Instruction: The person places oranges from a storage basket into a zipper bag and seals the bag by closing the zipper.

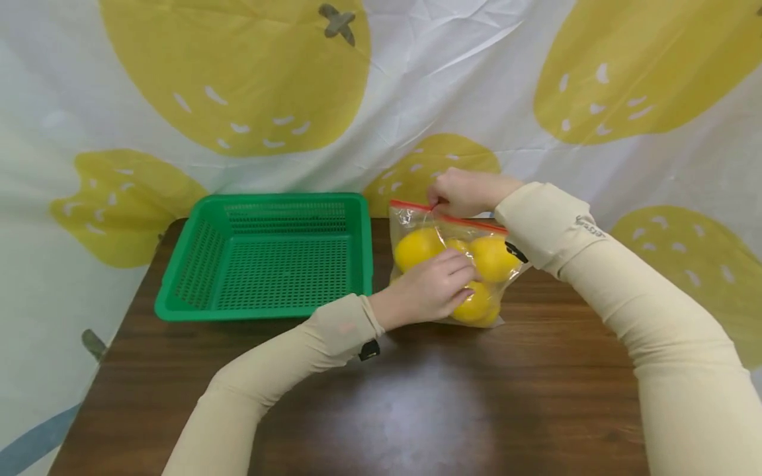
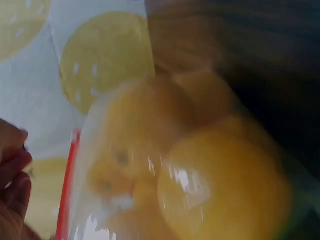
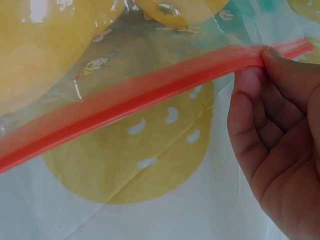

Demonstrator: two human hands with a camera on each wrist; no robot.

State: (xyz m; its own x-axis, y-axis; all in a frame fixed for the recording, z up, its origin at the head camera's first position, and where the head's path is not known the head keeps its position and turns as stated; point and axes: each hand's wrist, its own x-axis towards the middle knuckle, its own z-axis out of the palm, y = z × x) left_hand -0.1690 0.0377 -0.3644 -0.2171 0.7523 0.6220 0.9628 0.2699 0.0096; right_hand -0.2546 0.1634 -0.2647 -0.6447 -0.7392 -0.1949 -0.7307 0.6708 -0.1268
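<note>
A clear zip bag (image 1: 443, 231) with a red seal strip stands on the table right of the basket, filled with several round yellow fruits (image 1: 495, 259). My right hand (image 1: 470, 192) pinches the bag's red seal strip (image 3: 145, 92) between thumb and fingertips, near one end of the strip in the right wrist view. In front of the bag is my left hand (image 1: 431, 287), its fingers loosely bent before the fruits. Whether those fingers touch the plastic cannot be told. The left wrist view is blurred and shows the fruits through the plastic close up.
A green plastic basket (image 1: 264, 312) with a mesh floor stands left of the bag, with nothing visible inside. Both are on a dark wooden table (image 1: 536, 396). Behind it hangs a white cloth (image 1: 440, 86) printed with large yellow fruits.
</note>
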